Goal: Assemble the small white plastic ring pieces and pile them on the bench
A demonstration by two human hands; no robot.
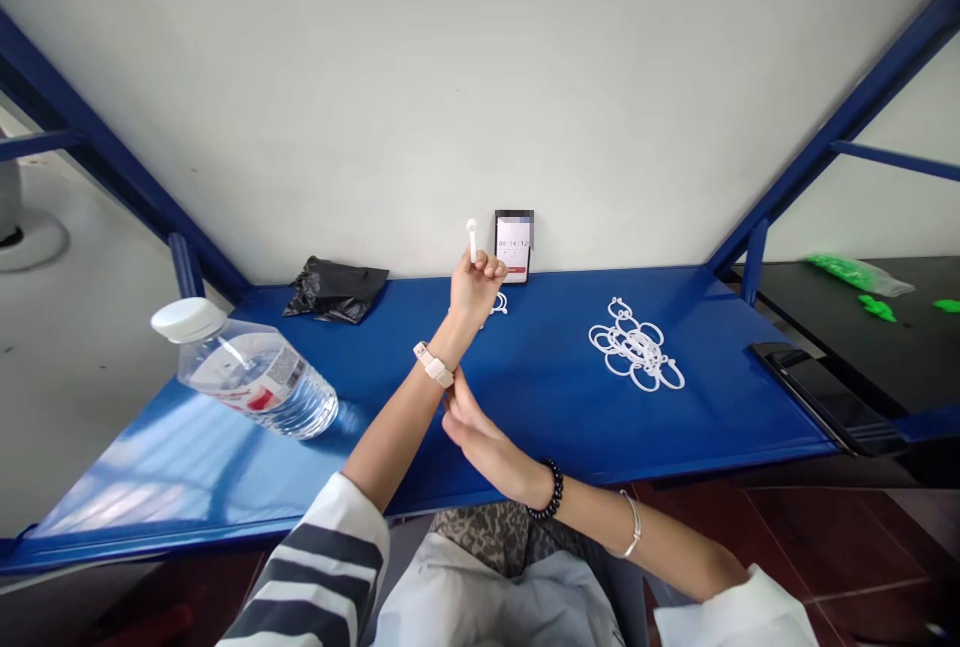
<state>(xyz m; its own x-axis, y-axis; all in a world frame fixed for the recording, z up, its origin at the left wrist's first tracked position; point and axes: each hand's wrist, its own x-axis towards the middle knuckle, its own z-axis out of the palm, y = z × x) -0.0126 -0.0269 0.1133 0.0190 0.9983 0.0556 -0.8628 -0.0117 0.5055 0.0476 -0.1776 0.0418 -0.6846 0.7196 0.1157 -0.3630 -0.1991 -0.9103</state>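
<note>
My left hand (478, 289) is raised near the back of the blue table, with its fingers curled closed. A thin white plastic stick with a round knob (472, 227) stands up from it; its lower part is hidden in the fingers. A pale watch (433, 365) is on my left wrist. My right hand (491, 442) reaches up against that wrist beside the watch, its fingers stretched out and the tips partly hidden by the wrist. Partly covered by my left hand, a few white rings (499, 304) lie behind it. A pile of white plastic open rings with knobbed ends (636, 347) lies to the right.
A large water bottle (259, 377) stands on the left of the blue table (540, 397). A black plastic bag (336, 289) lies at the back left. One phone (514, 245) leans on the wall; a dark phone (817, 392) lies at the right edge, near green items (855, 274).
</note>
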